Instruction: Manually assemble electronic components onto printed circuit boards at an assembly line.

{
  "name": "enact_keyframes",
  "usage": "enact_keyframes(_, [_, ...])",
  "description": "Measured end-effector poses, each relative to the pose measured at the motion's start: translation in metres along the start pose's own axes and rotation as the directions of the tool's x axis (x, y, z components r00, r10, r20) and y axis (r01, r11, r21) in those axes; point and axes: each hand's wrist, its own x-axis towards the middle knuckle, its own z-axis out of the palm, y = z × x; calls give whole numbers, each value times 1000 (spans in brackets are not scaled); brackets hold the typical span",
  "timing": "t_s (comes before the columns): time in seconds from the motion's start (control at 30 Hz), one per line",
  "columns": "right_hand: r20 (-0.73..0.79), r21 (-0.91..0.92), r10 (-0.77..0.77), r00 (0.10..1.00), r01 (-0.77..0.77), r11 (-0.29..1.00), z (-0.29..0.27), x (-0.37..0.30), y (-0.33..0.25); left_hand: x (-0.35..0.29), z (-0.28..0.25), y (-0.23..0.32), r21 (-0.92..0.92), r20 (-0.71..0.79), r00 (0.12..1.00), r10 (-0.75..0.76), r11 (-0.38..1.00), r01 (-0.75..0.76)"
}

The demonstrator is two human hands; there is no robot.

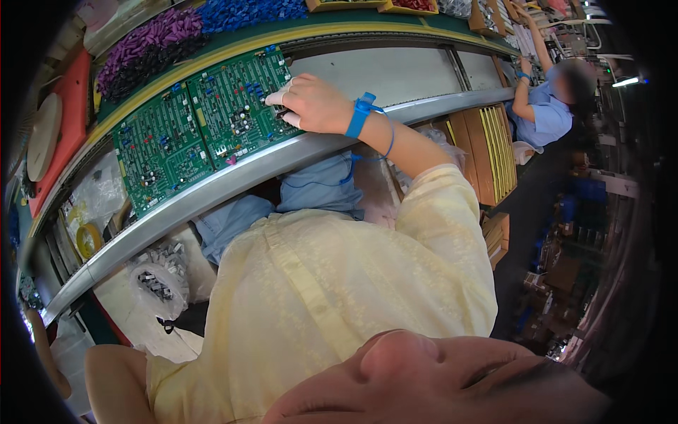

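My right hand (pixel 311 103) is over the right end of a green circuit board (pixel 219 99) full of small components. White finger cots cover some fingertips, which are drawn together at the board's edge around something small and dark that I cannot make out. A blue wrist strap (pixel 361 117) with a thin cord circles that wrist. Joined or set close on the left is a second green board (pixel 152 134), also populated. Both lie along a metal conveyor rail (pixel 247 161). My left upper arm (pixel 116 378) shows at the lower left; its hand is out of view.
Beyond the conveyor lie heaps of purple (pixel 141 42) and blue parts (pixel 247 15), plus yellow-edged bins (pixel 409 6). Below the rail are a bag of grey parts (pixel 159 279) and a yellow tape roll (pixel 87 240). Cartons (pixel 487 155) and a co-worker in blue (pixel 544 113) are at right.
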Motion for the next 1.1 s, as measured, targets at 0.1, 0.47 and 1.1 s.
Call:
enact_keyframes(0.1, [86, 23, 60, 994, -62, 998, 0, 4, -2, -10, 3, -8, 31, 5, 999, -42, 999, 42])
enact_keyframes(0.47, [73, 89, 79, 994, -85, 992, -4, 0, -6, -53, -51, -12, 316, 34, 969, -244, 923, 221])
enact_keyframes(1.1, [-5, 191, 182, 983, -178, 965, -39, 60, 56, -67, -80, 5, 518, -89, 733, -675, 597, 613])
